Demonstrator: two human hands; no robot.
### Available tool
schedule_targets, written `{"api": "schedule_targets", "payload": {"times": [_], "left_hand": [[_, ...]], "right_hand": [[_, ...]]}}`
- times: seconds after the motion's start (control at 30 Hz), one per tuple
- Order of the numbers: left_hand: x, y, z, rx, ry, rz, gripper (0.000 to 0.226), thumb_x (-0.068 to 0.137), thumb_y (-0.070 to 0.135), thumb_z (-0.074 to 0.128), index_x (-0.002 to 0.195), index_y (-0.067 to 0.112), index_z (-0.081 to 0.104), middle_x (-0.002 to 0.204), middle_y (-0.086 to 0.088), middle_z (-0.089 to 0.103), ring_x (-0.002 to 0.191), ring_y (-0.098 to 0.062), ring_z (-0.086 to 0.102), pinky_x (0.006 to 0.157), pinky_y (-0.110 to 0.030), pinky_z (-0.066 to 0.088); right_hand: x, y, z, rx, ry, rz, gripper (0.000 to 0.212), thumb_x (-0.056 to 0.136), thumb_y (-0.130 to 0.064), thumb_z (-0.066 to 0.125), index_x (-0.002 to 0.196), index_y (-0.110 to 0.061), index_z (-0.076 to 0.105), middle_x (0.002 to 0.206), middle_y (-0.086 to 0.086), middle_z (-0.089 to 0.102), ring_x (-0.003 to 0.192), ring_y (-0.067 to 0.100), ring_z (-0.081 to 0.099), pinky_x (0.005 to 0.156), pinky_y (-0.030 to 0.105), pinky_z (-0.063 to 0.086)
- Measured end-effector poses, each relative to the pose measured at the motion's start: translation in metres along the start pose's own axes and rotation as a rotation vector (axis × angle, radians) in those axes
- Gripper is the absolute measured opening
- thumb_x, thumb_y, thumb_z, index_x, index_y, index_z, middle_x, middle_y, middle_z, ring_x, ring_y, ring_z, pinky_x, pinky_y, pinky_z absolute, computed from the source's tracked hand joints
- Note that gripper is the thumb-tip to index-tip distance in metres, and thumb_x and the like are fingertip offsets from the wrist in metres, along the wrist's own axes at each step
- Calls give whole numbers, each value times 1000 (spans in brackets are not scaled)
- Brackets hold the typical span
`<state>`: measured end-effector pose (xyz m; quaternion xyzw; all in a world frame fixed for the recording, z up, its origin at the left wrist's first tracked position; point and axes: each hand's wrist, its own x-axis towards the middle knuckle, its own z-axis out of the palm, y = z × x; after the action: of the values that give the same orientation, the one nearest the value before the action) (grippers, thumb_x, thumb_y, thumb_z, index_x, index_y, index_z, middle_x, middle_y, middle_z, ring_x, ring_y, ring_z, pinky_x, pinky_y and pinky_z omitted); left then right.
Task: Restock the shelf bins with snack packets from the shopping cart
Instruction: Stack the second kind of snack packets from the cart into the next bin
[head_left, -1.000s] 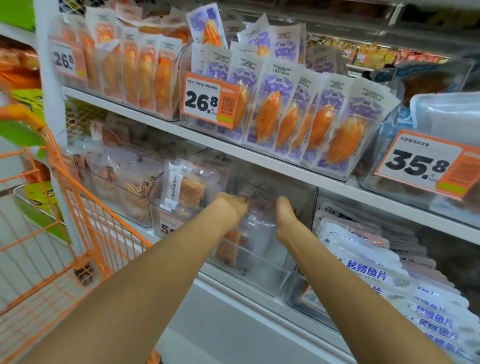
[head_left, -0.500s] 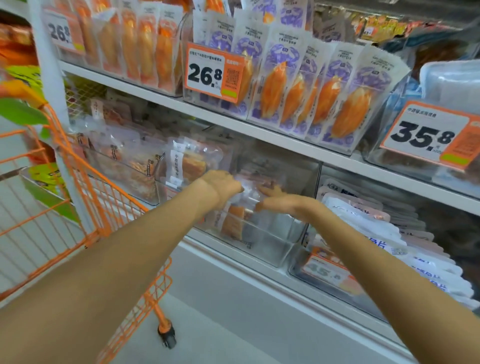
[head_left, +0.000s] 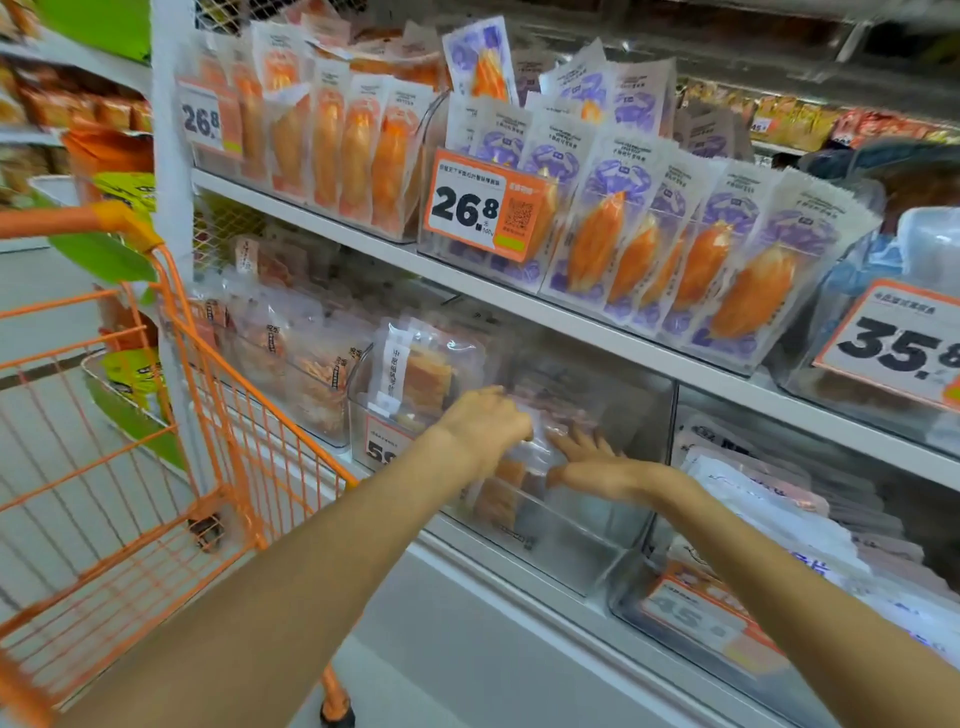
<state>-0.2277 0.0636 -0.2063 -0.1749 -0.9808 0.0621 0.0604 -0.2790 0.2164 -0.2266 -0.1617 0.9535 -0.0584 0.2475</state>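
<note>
Both my hands reach into a clear plastic shelf bin (head_left: 571, 556) in the middle of the lower shelf. My left hand (head_left: 485, 423) curls its fingers over the top edge of a clear snack packet (head_left: 511, 483) with orange-brown pieces inside, which stands at the bin's left side. My right hand (head_left: 587, 465) lies flat against the same packets with its fingers spread. The bin's front half holds nothing. The orange shopping cart (head_left: 156, 467) stands to my left; no packets show in the part of its basket I can see.
Neighbouring clear bins hold similar packets (head_left: 415, 374) on the left and white-and-blue packets (head_left: 769, 514) on the right. The upper shelf (head_left: 519, 296) overhangs my hands, stocked with orange-and-purple packets (head_left: 675, 249) and price tags. The cart's corner is close to my left forearm.
My right hand has turned from curled to flat with fingers spread against the packets. My left hand stays on the packet's top. The view has shifted slightly right and upward.
</note>
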Motion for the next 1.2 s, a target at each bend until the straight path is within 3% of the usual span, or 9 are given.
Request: {"api": "schedule_targets", "payload": {"times": [0.17,0.23,0.33,0.5,0.6,0.7,0.83,1.07,1.2], "left_hand": [[-50,-39,10,-468,706,-344,41,77,14,62,118,23,61,123,5,60,115,-19,53,92,-32,44],[-47,-67,17,-478,463,-534,69,86,21,62,147,18,29,155,-5,25,139,-23,29,103,-37,37],[-33,-103,25,-373,79,-527,83,98,24,48,151,22,-16,157,-10,-24,148,-24,-9,119,-39,6],[-19,-126,48,-280,37,-467,68,103,31,35,152,26,-11,158,-7,-23,148,-23,-7,120,-37,2],[-16,-126,49,-306,54,-459,67,102,29,39,153,28,-6,159,-4,-19,148,-23,-5,119,-37,2],[-23,-127,43,-348,108,-466,68,100,25,45,153,32,3,161,2,-10,146,-25,16,116,-39,17],[-31,-122,41,-331,164,-492,68,99,25,48,153,33,6,161,5,-8,111,-28,55,84,-34,45],[-23,-125,54,-265,161,-476,64,101,31,44,153,34,6,161,5,-10,142,-25,25,112,-38,26],[-27,-126,51,-264,161,-461,73,99,32,47,152,32,-4,160,2,-17,148,-25,3,118,-40,14]], "right_hand": [[7,-40,-1,570,308,-145,65,99,-30,40,153,-15,6,161,5,1,148,21,3,119,38,9],[25,-67,-5,994,354,-146,61,103,-36,33,153,-13,8,160,3,8,147,20,10,117,36,11],[85,-98,-7,1256,360,-43,96,76,-81,33,152,-25,20,158,-1,19,145,20,22,119,42,17],[140,-116,-7,1299,544,-39,46,93,-38,36,136,-22,38,138,0,39,122,14,37,110,35,26],[126,-106,-5,1238,422,-99,65,84,-50,29,139,-19,45,141,8,48,122,22,49,109,43,35],[91,-83,-10,1259,383,-60,41,100,-28,27,105,-7,61,98,9,62,88,22,56,84,31,46],[128,-60,-22,1461,550,-60,56,98,-40,29,146,-11,33,136,11,51,108,22,51,100,38,42],[157,-86,-34,1410,350,18,78,88,-68,21,129,-10,53,136,18,52,122,42,50,104,62,34],[115,-79,-27,1223,450,-65,73,92,-65,18,147,-20,34,151,10,37,134,31,41,110,52,33]]}}
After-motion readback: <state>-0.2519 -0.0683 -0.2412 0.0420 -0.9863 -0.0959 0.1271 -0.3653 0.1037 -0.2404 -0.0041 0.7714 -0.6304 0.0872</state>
